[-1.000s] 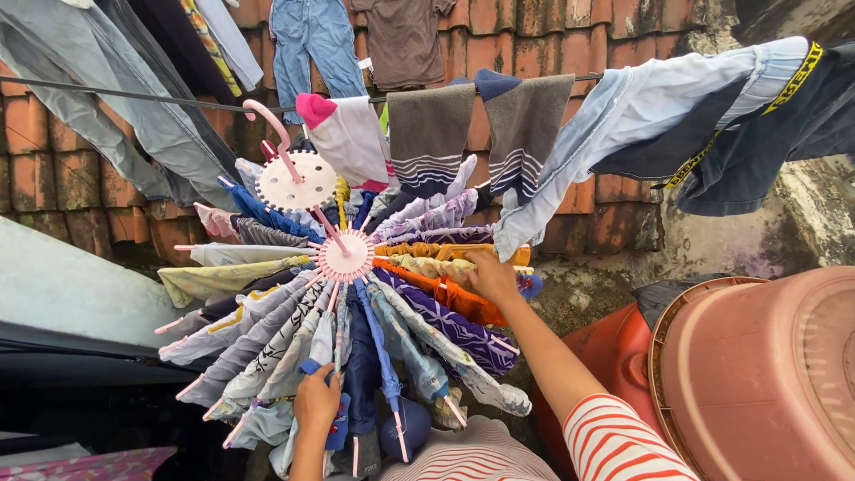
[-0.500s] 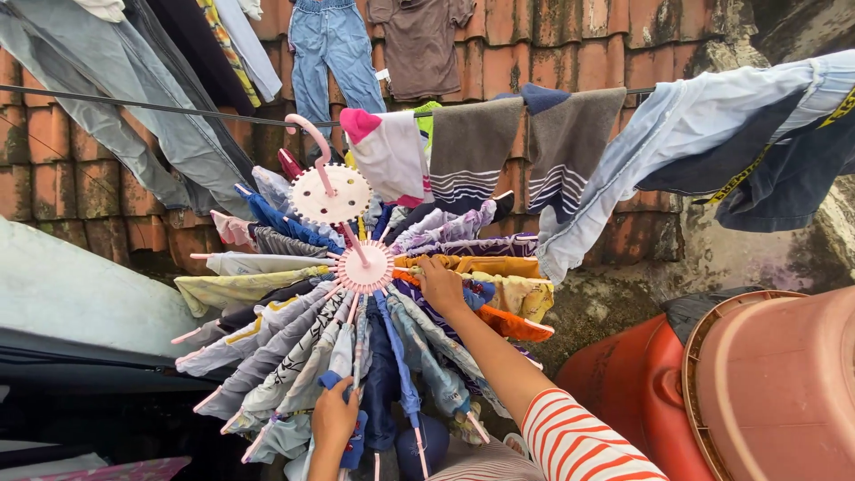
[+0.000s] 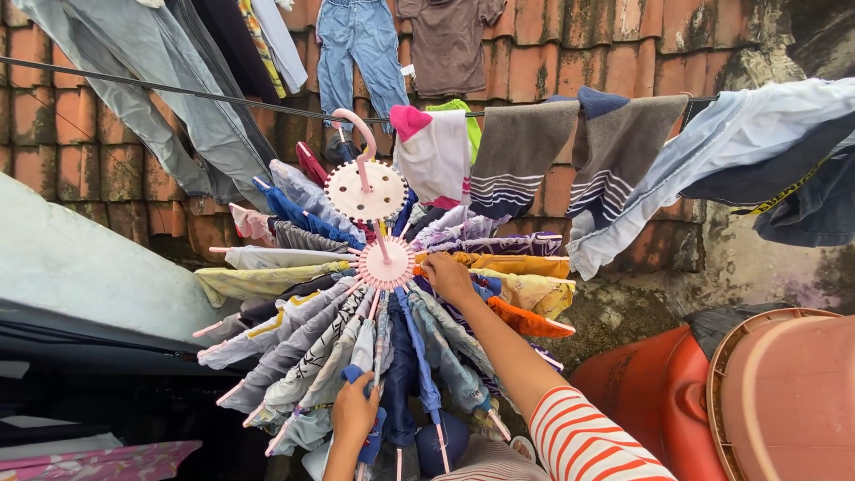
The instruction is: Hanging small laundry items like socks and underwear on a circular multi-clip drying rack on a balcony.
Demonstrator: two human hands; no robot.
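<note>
Head view, what's on the left?
— A pale slanted roof [image 3: 80, 276], then the left hand [image 3: 354, 411], its grip shut on a blue cloth [image 3: 367, 405] at the pink round hanger [image 3: 386, 264].
— And rightward?
— The right hand [image 3: 450, 278] pinches an orange-yellow cloth [image 3: 512, 264] by the hub; brick wall [image 3: 614, 62] behind, red barrel [image 3: 784, 392] far right.

One pink round hanger [image 3: 386, 264] with lots of thin arms, too many small clothes on it to count; two pink discs on it, a big one [image 3: 365, 191] above a smaller one; two grey striped towels [image 3: 521, 151] side by side on one line [image 3: 134, 86]; one pair of blue jeans [image 3: 359, 49] and one brown shirt [image 3: 450, 40] on the tiled roof; two hands, the left hand [image 3: 354, 411] and the right hand [image 3: 448, 278]; one big red tub [image 3: 793, 401].
</note>
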